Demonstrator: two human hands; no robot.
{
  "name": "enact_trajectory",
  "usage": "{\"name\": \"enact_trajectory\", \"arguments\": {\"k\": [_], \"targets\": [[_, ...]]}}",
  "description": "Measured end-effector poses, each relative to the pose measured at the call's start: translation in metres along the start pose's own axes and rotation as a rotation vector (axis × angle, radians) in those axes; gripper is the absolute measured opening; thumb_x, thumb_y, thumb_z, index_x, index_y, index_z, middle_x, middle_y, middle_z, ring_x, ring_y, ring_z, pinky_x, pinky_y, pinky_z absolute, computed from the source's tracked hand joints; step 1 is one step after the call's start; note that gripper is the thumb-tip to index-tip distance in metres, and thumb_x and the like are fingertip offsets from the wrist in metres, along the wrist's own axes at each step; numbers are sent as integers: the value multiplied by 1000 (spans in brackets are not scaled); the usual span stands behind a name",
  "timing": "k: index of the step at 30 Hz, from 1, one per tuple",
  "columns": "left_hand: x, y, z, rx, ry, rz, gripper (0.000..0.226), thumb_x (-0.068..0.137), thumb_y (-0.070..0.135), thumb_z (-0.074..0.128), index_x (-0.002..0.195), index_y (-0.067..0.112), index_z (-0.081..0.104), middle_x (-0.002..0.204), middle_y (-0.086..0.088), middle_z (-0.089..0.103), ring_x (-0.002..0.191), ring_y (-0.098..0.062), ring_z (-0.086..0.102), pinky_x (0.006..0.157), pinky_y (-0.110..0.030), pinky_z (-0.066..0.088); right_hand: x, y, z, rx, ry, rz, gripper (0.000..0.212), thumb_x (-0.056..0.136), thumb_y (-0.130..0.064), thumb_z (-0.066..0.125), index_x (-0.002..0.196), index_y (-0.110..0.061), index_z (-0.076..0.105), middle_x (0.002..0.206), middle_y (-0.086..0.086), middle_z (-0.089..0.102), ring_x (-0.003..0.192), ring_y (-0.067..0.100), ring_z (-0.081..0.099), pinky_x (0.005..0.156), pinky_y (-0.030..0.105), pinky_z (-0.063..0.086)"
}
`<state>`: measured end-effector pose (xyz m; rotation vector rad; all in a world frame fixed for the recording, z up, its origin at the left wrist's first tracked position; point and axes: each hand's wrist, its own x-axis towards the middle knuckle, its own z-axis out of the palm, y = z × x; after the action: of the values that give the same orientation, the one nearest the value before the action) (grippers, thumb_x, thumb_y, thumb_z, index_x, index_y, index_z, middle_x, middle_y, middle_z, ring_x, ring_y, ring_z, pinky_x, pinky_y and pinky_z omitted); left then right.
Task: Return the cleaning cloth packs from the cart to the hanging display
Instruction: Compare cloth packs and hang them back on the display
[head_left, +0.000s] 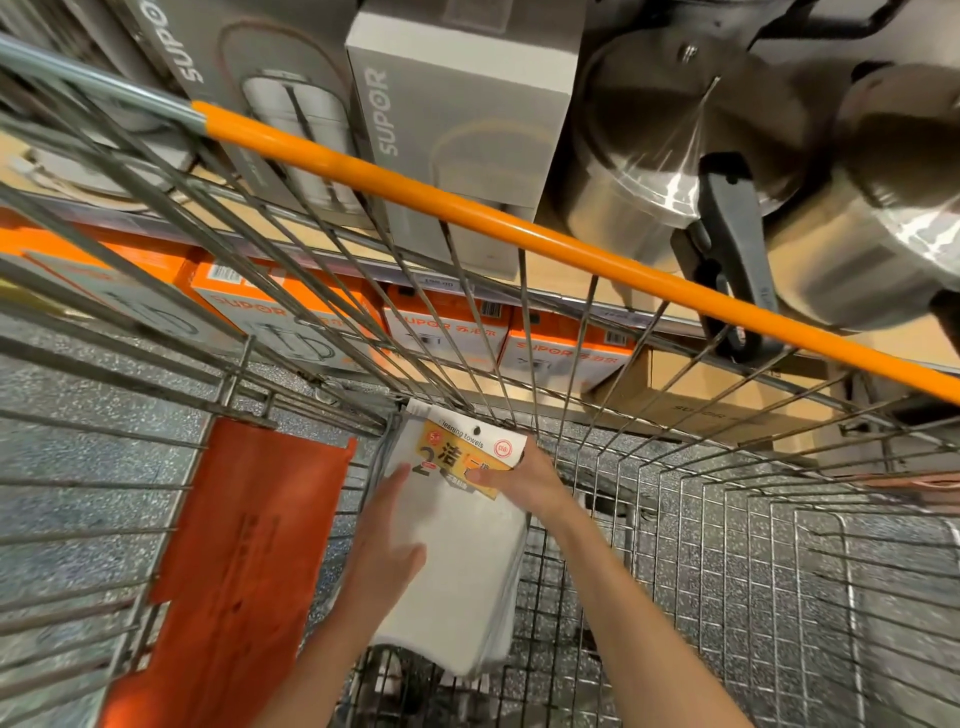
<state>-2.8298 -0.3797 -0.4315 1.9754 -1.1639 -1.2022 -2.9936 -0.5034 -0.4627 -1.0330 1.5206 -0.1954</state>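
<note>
Item: one cloth pack (462, 561), white, with a yellow label card (470, 454) at its far end, which I see lying inside the wire cart (727, 545) near the cart's left side. My left hand (387, 540) lies flat on the pack's left edge, fingers straight. My right hand (524, 480) pinches the label card at the pack's far right corner, thumb on top. The two hands are apart, one on each side of the pack. Beside the pack to the left: an orange plastic flap (244, 561). Across the far side: the orange cart handle (519, 234). Beyond it on shelves: grey boxes (457, 130), orange boxes (447, 332), steel pots (649, 171) on the right.
</note>
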Motion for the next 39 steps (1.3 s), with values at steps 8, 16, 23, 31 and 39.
{"name": "enact_trajectory", "arguments": {"k": [8, 16, 23, 31, 39], "targets": [[0, -3, -1, -8, -22, -9, 92, 71, -13, 61, 143, 31, 26, 147, 16, 24, 138, -5, 21, 113, -25, 19, 0, -7, -1, 34, -79, 15, 44, 63, -21, 86, 94, -29, 56, 95, -12, 66, 110, 17, 56, 91, 23, 46], [2, -6, -6, -16, -23, -2, 93, 70, -12, 62, 140, 36, 26, 147, 15, 25, 140, -8, 21, 116, -33, 20, 9, -21, -6, -95, -198, 85, 47, 61, -30, 86, 104, -25, 68, 114, 0, 67, 116, 20, 55, 108, 38, 36], [2, -2, -9, 0, -30, -28, 90, 73, -10, 61, 147, 26, 26, 147, 19, 21, 142, -8, 17, 118, -36, 19, 8, -27, -6, -156, -183, 76, 49, 62, -34, 86, 106, -18, 69, 110, 1, 69, 112, 20, 58, 105, 38, 40], [-2, -4, -10, -4, -25, -37, 89, 72, -10, 63, 147, 23, 27, 153, 7, 25, 141, -11, 22, 116, -35, 23, -11, -25, 0, -92, -108, -16, 48, 63, -24, 86, 103, -19, 61, 97, -5, 67, 93, 12, 62, 70, 17, 51], [-5, -8, -7, -26, 11, -51, 91, 71, -9, 63, 143, 31, 25, 147, 15, 26, 136, -2, 22, 111, -24, 18, -32, -28, 9, -74, -49, -98, 54, 62, -21, 86, 91, -31, 42, 84, -14, 57, 72, 0, 55, 43, 7, 39]]}}
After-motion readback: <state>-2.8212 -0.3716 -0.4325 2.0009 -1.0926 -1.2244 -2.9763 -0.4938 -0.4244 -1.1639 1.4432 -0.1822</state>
